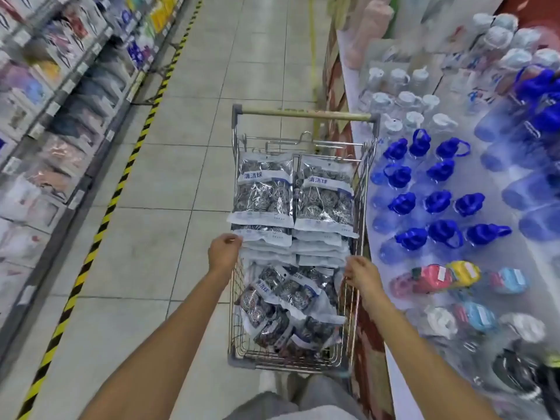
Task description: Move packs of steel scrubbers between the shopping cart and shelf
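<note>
A wire shopping cart point(235, 301) stands in the aisle in front of me, its handle point(306, 114) at the far end. Two overlapping stacks of steel scrubber packs point(263, 189) lie side by side in its far half. More packs point(285, 301) are heaped loosely in the near half. My left hand point(224, 251) grips the cart's left rim beside the left stack's near edge. My right hand point(360, 275) grips the right rim.
To the right, a white display table point(515, 253) carries several blue-lidded bottles point(436, 201) and clear jugs. Shelves of boxed goods point(45, 122) line the left. A yellow-black floor stripe point(100, 231) runs along them. Tiled floor lies between.
</note>
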A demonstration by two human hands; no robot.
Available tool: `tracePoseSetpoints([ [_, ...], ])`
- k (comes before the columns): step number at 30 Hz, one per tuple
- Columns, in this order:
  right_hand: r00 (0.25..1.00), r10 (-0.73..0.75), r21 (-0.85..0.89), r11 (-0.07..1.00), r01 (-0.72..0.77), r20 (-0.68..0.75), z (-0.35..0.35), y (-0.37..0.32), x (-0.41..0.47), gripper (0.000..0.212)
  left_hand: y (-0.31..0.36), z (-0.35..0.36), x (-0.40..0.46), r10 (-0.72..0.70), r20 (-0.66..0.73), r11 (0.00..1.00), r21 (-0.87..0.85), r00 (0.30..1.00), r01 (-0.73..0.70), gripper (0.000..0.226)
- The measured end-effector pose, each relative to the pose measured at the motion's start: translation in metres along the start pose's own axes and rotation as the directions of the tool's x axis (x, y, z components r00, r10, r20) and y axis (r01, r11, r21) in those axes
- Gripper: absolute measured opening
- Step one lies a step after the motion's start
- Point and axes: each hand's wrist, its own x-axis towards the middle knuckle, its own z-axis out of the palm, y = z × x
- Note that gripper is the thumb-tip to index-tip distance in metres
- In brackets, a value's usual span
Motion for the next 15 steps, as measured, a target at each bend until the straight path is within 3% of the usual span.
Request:
tracePoseSetpoints([
  [4,0.987,-0.089,-0.137,0.988,0.07,-0.137,0.0,-0.048,0.06,0.024,0.035,0.004,0.046,-0.016,-0.126,0.998,0.053,0.992,0.023,0.037],
  [10,0.969,-0.108,-0.375,0.927,0.018,-0.222,0.005,-0.073,0.122,0.05,0.044,0.018,0.107,-0.013,-0.128,0.982,0.187,0.992,0.037,0.06],
  [15,0.983,-0.046,-0.505,0.862,-0.052,-0.179,0.002,-0.077,0.157,0.075,0.042,0.03,0.139,-0.033,-0.045,0.98,0.193,0.998,0.041,0.047],
])
